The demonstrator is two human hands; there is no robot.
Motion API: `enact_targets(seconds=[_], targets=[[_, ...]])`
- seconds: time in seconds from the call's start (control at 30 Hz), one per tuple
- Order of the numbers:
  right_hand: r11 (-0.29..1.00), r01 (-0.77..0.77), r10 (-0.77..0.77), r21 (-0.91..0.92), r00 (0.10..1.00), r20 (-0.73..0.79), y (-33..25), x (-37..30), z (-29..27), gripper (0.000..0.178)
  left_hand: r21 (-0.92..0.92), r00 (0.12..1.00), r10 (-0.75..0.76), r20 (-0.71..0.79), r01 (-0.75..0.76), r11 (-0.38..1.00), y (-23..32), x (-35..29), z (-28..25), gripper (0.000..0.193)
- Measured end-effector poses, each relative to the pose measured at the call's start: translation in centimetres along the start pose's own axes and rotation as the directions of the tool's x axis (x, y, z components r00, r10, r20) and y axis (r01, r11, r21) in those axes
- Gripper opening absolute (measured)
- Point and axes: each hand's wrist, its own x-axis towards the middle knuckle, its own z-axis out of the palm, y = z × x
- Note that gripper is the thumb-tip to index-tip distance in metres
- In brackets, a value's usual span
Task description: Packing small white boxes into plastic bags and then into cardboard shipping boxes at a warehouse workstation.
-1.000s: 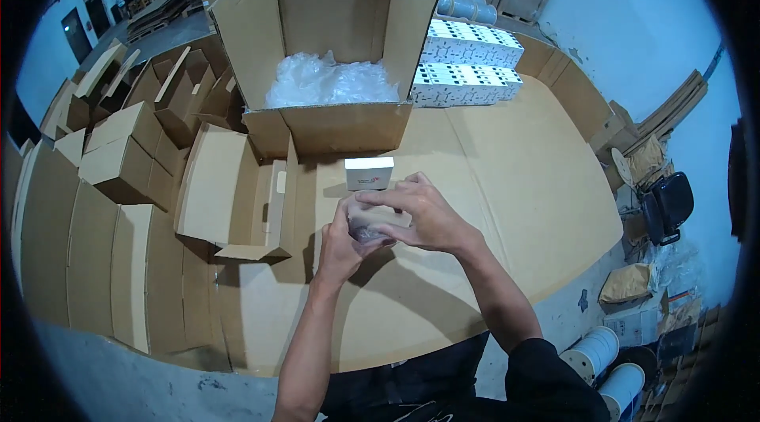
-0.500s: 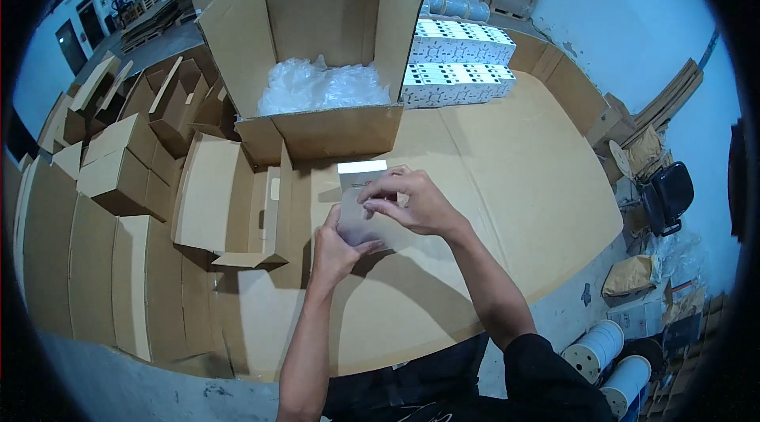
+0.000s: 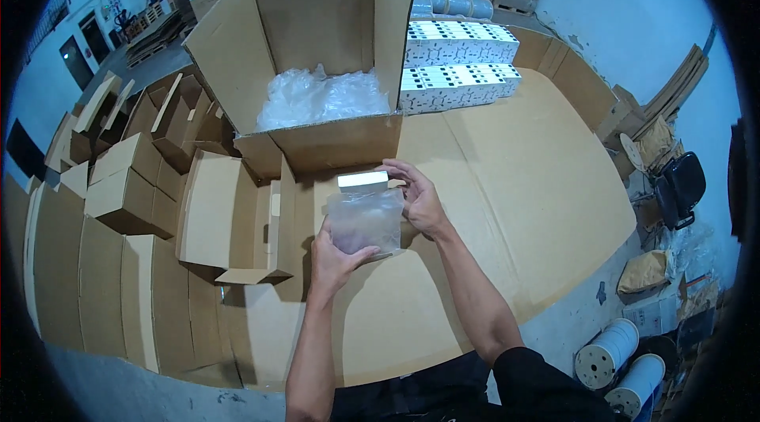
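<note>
A small white box (image 3: 362,182) is upright over the table, its upper end bare. Across its lower front lies a clear, slightly cloudy plastic bag (image 3: 364,222); how far the box sits inside it I cannot tell. My left hand (image 3: 332,257) is wrapped round the lower left of both, thumb across the bottom front. At the right side is my right hand (image 3: 421,202), its fingers apart and curved beside the box's top and the bag's right edge. The bag partly hides its fingertips.
An open carton (image 3: 321,14) with bubble wrap (image 3: 321,97) stands ahead. Left of my hands are an open cardboard box (image 3: 218,212) and several other brown boxes (image 3: 131,184). Stacked white patterned boxes (image 3: 451,89) stand at the far right of the cardboard-covered table (image 3: 507,184).
My right hand has moved from the front of the box to its right side, its fingers spreading from a pinch. The bag now shows as a wide flat sheet across the front.
</note>
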Motion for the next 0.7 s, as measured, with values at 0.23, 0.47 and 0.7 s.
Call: enact_targets(seconds=[0.23, 0.47, 0.7], targets=[[0.998, -0.043, 0.043, -0.055, 0.999, -0.006, 1.6, 0.4, -0.5, 0.039, 0.028, 1.0, 0.002, 0.007, -0.002, 1.0, -0.1, 0.1, 0.0, 0.077], [0.987, 0.102, -0.068, 0.123, 0.966, -0.25, -0.3, 0.5, -2.1, 0.031, -0.005, 0.997, -0.005, 0.078, 0.005, 1.0, -0.5, 0.1, 0.0, 0.075], [0.925, 0.1, 0.023, 0.366, 0.948, -0.318, -2.1, -0.1, -1.0, 0.022, -0.055, 0.986, -0.05, 0.157, 0.06, 0.997, -0.6, 0.0, -0.3, 0.077]])
